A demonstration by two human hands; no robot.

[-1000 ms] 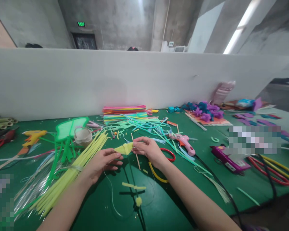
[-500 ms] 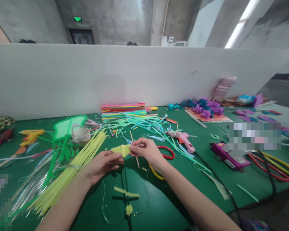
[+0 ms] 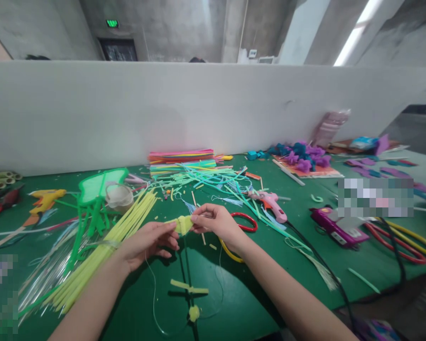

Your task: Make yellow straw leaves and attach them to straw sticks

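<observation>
Now the yellow piece (image 3: 184, 224) is above the green surface (image 3: 284, 251). The left hand (image 3: 147, 241) pinches one end in its grip, the right hand (image 3: 218, 225) the other. Below, the small yellow ball (image 3: 194, 313) is further left and closer to the person than before.

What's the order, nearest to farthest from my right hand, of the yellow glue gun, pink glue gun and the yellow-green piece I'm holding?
From your right hand, head view:
1. Yellow-green piece, in its grip.
2. Pink glue gun, to the right.
3. Yellow glue gun, far left.
</observation>
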